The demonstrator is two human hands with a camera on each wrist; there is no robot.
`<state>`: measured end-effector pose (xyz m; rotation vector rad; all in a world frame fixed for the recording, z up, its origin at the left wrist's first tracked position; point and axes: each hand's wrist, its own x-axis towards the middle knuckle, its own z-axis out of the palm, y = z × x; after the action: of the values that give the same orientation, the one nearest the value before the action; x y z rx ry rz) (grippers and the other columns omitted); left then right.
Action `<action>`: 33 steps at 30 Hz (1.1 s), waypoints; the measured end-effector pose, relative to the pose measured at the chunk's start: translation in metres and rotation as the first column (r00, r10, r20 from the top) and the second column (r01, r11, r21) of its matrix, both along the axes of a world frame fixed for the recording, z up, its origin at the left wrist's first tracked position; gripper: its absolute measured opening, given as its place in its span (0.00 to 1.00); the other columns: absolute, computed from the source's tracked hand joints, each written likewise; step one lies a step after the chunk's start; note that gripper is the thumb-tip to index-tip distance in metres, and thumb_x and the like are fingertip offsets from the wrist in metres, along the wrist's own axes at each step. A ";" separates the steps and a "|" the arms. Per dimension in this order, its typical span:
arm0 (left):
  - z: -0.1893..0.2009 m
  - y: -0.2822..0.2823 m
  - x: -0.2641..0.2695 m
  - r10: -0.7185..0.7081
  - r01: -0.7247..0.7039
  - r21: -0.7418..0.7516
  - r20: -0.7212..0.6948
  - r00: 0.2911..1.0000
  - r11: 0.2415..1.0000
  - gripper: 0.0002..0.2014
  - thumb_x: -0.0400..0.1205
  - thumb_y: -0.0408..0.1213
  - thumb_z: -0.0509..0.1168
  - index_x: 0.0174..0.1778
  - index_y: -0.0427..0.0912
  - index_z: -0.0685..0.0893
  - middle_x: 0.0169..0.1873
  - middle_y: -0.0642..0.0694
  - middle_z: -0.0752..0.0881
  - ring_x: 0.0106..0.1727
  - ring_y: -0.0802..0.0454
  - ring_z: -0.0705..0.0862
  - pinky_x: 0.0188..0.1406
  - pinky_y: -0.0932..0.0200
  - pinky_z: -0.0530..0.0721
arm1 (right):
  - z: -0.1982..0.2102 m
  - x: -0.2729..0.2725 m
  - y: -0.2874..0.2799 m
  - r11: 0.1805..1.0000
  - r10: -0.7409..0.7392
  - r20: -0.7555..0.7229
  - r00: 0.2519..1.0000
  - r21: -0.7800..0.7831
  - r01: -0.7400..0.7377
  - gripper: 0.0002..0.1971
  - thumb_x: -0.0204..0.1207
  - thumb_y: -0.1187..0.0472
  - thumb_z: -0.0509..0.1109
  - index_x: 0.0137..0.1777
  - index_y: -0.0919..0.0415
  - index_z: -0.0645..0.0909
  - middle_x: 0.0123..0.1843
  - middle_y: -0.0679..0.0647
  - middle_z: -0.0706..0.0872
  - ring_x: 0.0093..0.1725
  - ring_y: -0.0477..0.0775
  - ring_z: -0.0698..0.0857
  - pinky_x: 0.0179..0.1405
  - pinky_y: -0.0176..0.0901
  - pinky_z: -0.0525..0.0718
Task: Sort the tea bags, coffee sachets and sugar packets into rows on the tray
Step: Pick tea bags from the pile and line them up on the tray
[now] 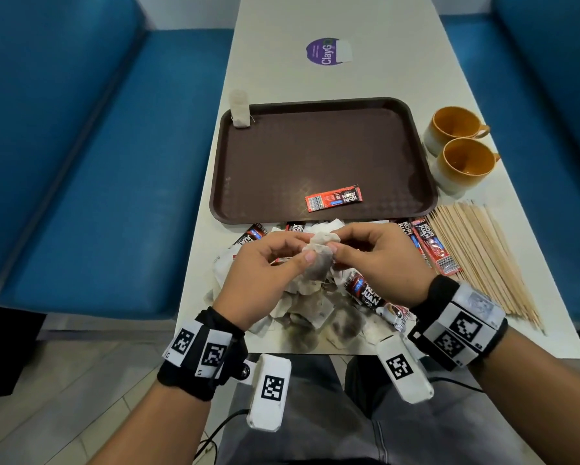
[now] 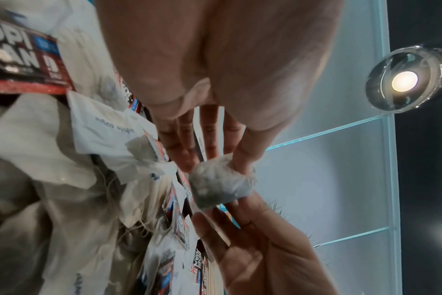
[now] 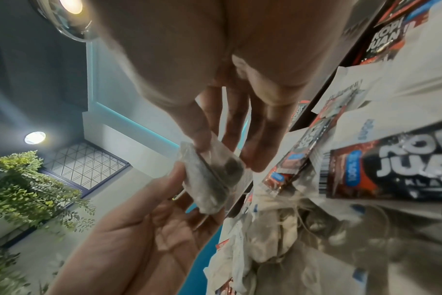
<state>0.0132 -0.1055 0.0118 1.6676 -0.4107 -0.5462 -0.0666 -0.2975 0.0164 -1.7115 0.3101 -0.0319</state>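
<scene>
Both hands hold one tea bag [image 1: 320, 255] above the mixed pile [image 1: 312, 307] near the table's front edge. My left hand [image 1: 275, 263] pinches its lower left part, my right hand [image 1: 372, 253] its upper right. The left wrist view shows the tea bag [image 2: 221, 184] between fingertips of both hands. In the right wrist view the tea bag [image 3: 209, 179] is seen edge-on. A brown tray [image 1: 322, 142] lies beyond the pile. It holds a red coffee sachet [image 1: 333, 198] near its front edge. Another tea bag [image 1: 239, 110] leans over its far left corner.
Two orange mugs [image 1: 461, 149] stand right of the tray. A bundle of wooden sticks [image 1: 483, 256] lies at the right, beside more red sachets [image 1: 429, 246]. A purple sticker [image 1: 327, 51] is on the far table. Blue benches [image 1: 90, 152] flank both sides.
</scene>
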 end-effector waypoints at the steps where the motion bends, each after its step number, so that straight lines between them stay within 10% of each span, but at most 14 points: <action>1: 0.000 -0.001 0.001 0.022 -0.022 -0.003 -0.012 1.000 1.000 0.04 0.82 0.32 0.75 0.47 0.35 0.92 0.51 0.45 0.94 0.55 0.42 0.91 0.62 0.47 0.89 | 0.001 0.001 -0.001 0.999 0.013 0.000 1.000 -0.043 -0.013 0.04 0.81 0.62 0.77 0.52 0.54 0.93 0.47 0.50 0.95 0.48 0.53 0.93 0.52 0.50 0.91; 6: 0.000 -0.004 0.000 0.119 -0.119 -0.015 -0.027 0.993 0.993 0.02 0.79 0.33 0.78 0.44 0.39 0.92 0.42 0.42 0.94 0.45 0.45 0.92 0.54 0.45 0.91 | 0.007 0.004 0.000 0.999 0.044 -0.015 0.999 0.028 -0.043 0.08 0.81 0.65 0.76 0.58 0.60 0.92 0.49 0.54 0.95 0.46 0.47 0.92 0.45 0.38 0.88; 17: 0.001 0.001 0.010 0.069 -0.069 -0.010 -0.062 0.996 0.998 0.15 0.78 0.34 0.79 0.58 0.43 0.87 0.44 0.37 0.91 0.48 0.35 0.92 0.52 0.41 0.92 | 0.012 0.015 -0.003 0.975 0.097 -0.016 0.995 -0.199 -0.098 0.05 0.78 0.59 0.80 0.51 0.56 0.93 0.42 0.50 0.94 0.43 0.47 0.92 0.48 0.47 0.91; 22: 0.003 -0.002 0.012 0.048 -0.048 0.016 -0.005 0.999 0.999 0.04 0.82 0.33 0.75 0.49 0.37 0.91 0.42 0.37 0.92 0.41 0.52 0.88 0.42 0.58 0.89 | 0.017 0.021 -0.008 0.949 0.116 -0.060 0.991 -0.287 -0.128 0.04 0.79 0.53 0.79 0.49 0.51 0.94 0.39 0.47 0.94 0.41 0.46 0.91 0.49 0.50 0.91; 29: 0.006 -0.004 0.018 0.000 -0.001 0.027 0.038 0.999 1.000 0.06 0.78 0.30 0.78 0.48 0.39 0.90 0.42 0.39 0.92 0.42 0.46 0.90 0.45 0.50 0.92 | 0.018 0.029 -0.009 0.954 0.094 -0.054 0.994 -0.280 -0.105 0.05 0.80 0.51 0.78 0.49 0.49 0.94 0.40 0.44 0.94 0.43 0.43 0.90 0.49 0.45 0.89; 33: 0.005 -0.004 0.021 0.018 -0.019 0.019 0.023 1.000 1.000 0.07 0.78 0.31 0.79 0.48 0.40 0.90 0.41 0.39 0.91 0.42 0.48 0.90 0.43 0.46 0.92 | 0.018 0.031 -0.008 0.958 0.101 -0.046 0.994 -0.264 -0.110 0.08 0.79 0.48 0.78 0.48 0.50 0.94 0.41 0.47 0.94 0.44 0.50 0.91 0.53 0.59 0.90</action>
<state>0.0339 -0.1093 0.0172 1.6957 -0.4070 -0.5195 -0.0356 -0.3059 0.0344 -1.9953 0.2457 0.0344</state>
